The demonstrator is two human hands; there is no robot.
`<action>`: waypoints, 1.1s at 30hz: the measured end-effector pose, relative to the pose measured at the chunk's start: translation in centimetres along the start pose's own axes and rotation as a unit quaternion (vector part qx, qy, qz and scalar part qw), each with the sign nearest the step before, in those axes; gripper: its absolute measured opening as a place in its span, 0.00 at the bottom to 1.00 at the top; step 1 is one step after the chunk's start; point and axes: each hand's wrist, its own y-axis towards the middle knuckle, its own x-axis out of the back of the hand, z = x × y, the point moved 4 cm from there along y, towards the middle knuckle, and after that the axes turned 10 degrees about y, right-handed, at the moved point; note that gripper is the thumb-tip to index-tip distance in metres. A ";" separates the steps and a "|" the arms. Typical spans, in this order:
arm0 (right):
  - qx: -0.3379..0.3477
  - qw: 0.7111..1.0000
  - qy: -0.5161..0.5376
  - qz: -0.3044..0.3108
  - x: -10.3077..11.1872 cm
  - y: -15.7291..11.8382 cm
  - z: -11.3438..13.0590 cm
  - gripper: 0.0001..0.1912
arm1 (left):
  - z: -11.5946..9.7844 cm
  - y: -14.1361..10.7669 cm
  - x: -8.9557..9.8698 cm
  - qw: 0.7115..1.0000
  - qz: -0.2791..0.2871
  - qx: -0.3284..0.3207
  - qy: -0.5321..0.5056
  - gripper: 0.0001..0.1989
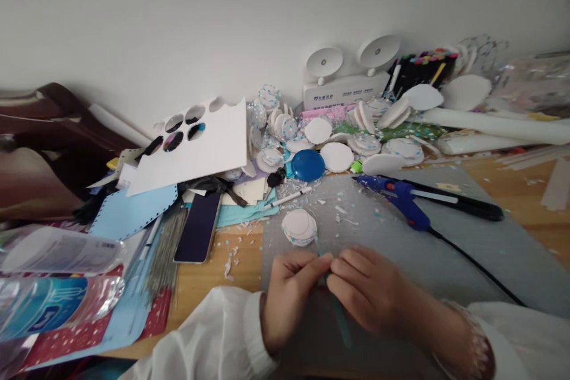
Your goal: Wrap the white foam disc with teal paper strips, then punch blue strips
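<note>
My left hand (pixel 291 291) and my right hand (pixel 378 291) meet over the grey mat, thumbs and fingers pinched together. Between them runs a thin blue-green strip (pixel 341 320), blurred, with its lower end hanging toward me. The exact spot of each pinch is partly hidden by the fingers. Just beyond my left hand lies a small stack of round white discs (pixel 300 227) with blue bits around its edge. The strip's upper end reaches close to this stack; whether it is attached I cannot tell.
A blue glue gun (pixel 401 199) with a black cord lies right, beside a black-handled tool (pixel 472 206). Behind are a blue round lid (pixel 308 165), many white discs (pixel 337 157) and a white board with holes (pixel 209 151). Left are a phone (pixel 198 228) and plastic bottles (pixel 57 303).
</note>
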 end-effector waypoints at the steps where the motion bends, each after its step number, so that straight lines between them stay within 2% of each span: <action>1: 0.014 1.000 -0.003 -0.001 -0.1 0.3 -0.3 0.11 | -0.1 0.1 0.0 1.000 -0.007 -0.004 0.014 0.25; 5: 0.038 0.999 0.030 0.000 0.5 0.3 -1.2 0.13 | -0.5 0.2 0.2 0.996 -0.001 -0.029 0.083 0.22; 7: -0.007 0.996 0.087 -0.004 0.8 -0.4 -2.1 0.14 | -1.4 0.2 0.8 0.981 -0.018 -0.115 0.156 0.21; 8: -0.046 0.992 0.118 -0.016 0.9 -0.8 -2.6 0.15 | -2.0 0.1 1.2 0.961 -0.037 -0.178 0.209 0.20; 10: -0.132 0.973 0.175 -0.067 1.0 -1.7 -3.9 0.16 | -2.9 0.2 2.2 0.884 -0.083 -0.315 0.335 0.15; 12: -0.193 0.949 0.208 -0.138 0.9 -2.4 -4.8 0.15 | -2.6 1.1 3.1 0.813 -0.107 -0.352 0.452 0.33; 14: -0.244 0.918 0.243 -0.197 0.8 -2.8 -5.4 0.13 | -1.6 2.6 3.9 0.788 -0.079 -0.336 0.511 0.47; 16: -0.292 0.882 0.289 -0.231 0.6 -3.0 -5.7 0.10 | -0.6 3.8 4.6 0.783 -0.043 -0.323 0.529 0.49; 19: -0.349 0.818 0.381 -0.251 0.5 -3.4 -5.6 0.08 | 0.4 4.2 5.4 0.794 -0.021 -0.331 0.509 0.44; 21: -0.368 0.787 0.430 -0.246 0.4 -3.6 -5.4 0.08 | 0.7 3.8 5.7 0.815 -0.006 -0.350 0.461 0.43; 25: -0.403 0.712 0.522 -0.240 -0.3 -4.0 -5.2 0.10 | 1.4 2.8 6.3 0.870 0.025 -0.372 0.322 0.46; 27: -0.415 0.683 0.549 -0.243 -0.5 -4.2 -5.1 0.11 | 1.7 2.6 6.3 0.885 0.040 -0.374 0.275 0.48; 29: -0.428 0.670 0.558 -0.239 -0.6 -4.2 -4.8 0.12 | 1.9 2.7 6.2 0.887 0.057 -0.381 0.253 0.48; 33: -0.440 0.679 0.549 -0.210 -0.5 -4.2 -4.2 0.12 | 1.7 2.6 6.0 0.881 0.075 -0.406 0.232 0.49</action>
